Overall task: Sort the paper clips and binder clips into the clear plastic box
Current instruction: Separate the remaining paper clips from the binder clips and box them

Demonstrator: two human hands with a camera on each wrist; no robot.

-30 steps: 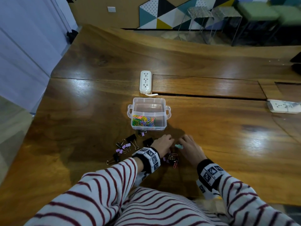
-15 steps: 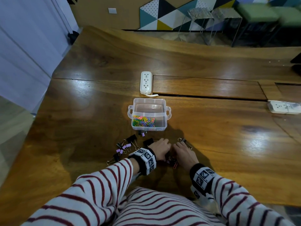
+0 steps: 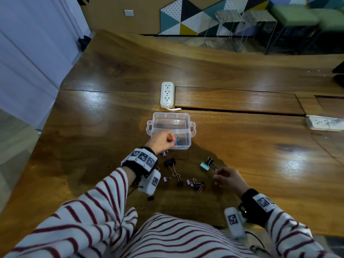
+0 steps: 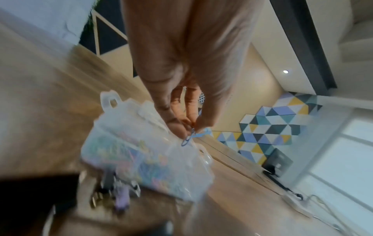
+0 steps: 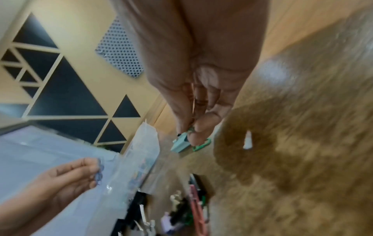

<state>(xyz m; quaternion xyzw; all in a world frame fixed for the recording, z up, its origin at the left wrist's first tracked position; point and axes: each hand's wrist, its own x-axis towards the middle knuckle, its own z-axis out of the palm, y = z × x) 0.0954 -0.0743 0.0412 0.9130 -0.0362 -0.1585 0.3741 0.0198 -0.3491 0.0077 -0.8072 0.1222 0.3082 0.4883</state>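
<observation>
The clear plastic box (image 3: 187, 125) stands mid-table, its near compartment holding coloured paper clips (image 3: 177, 141). My left hand (image 3: 172, 139) hovers over that near compartment and pinches a blue paper clip (image 4: 188, 139) between thumb and fingertips. My right hand (image 3: 215, 174) is low over the table to the right and pinches a green paper clip (image 5: 201, 145), just beside a teal binder clip (image 3: 204, 166). Black and purple binder clips (image 3: 169, 162) and a pink paper clip (image 3: 200, 189) lie scattered between the hands in front of the box.
A white power strip (image 3: 167, 94) lies just behind the box, its cable end near the box's far rim. A second strip (image 3: 324, 123) sits at the far right. The wooden table (image 3: 260, 146) has a lengthwise gap behind the box. Chairs stand beyond the far edge.
My left hand has lifted from the clip pile forward to over the box with a paper clip. My right hand has shifted right, away from the pile, pinching a green clip.
</observation>
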